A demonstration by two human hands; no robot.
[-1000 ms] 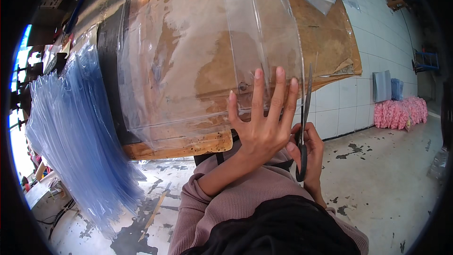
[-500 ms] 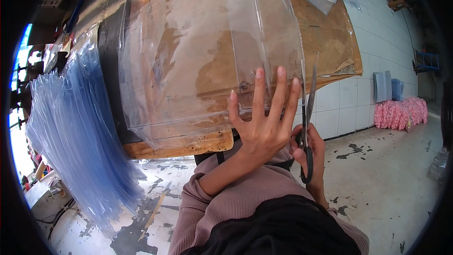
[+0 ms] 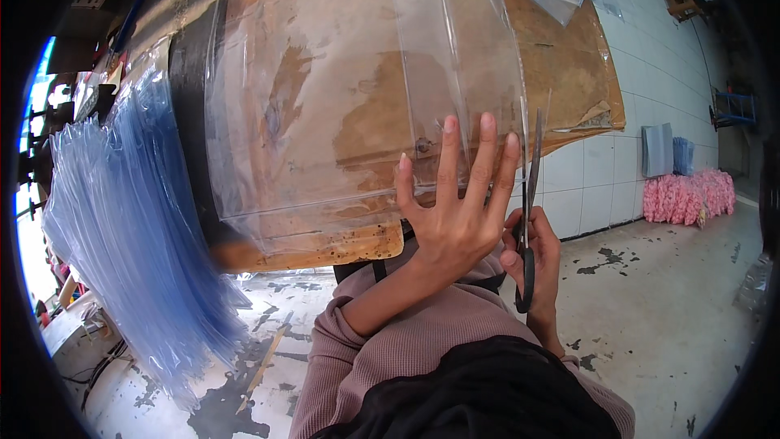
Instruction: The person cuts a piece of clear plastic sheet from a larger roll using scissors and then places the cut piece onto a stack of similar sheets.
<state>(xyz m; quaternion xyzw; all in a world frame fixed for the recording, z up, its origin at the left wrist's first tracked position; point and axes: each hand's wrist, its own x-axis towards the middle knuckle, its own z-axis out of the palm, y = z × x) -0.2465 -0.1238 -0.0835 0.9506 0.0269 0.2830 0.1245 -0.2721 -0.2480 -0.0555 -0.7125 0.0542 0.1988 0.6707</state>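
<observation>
A clear plastic sheet [image 3: 325, 49] with folded layers lies over brown cardboard on the table in front of me. My left hand [image 3: 457, 215] rests palm down near the sheet's lower right, its fingers stretched and spread. Just right of it, my right hand [image 3: 543, 256] grips a pair of scissors [image 3: 526, 272] by the dark handles. The long metal blades point away from me, slightly apart, along the sheet's right edge. Whether the plastic lies between the blades, I cannot tell.
A thick bundle of bluish clear plastic sheets [image 3: 138, 236] hangs over the table's left side. The brown cardboard [image 3: 561, 65] juts out at right. Beyond it, pink bundled material [image 3: 689, 197] sits on the floor against a white tiled wall [image 3: 597, 171], with bluish stacks [image 3: 656, 150] above.
The scissors have shifted very slightly left and away from me along the sheet's edge. My left hand stays spread in nearly the same spot.
</observation>
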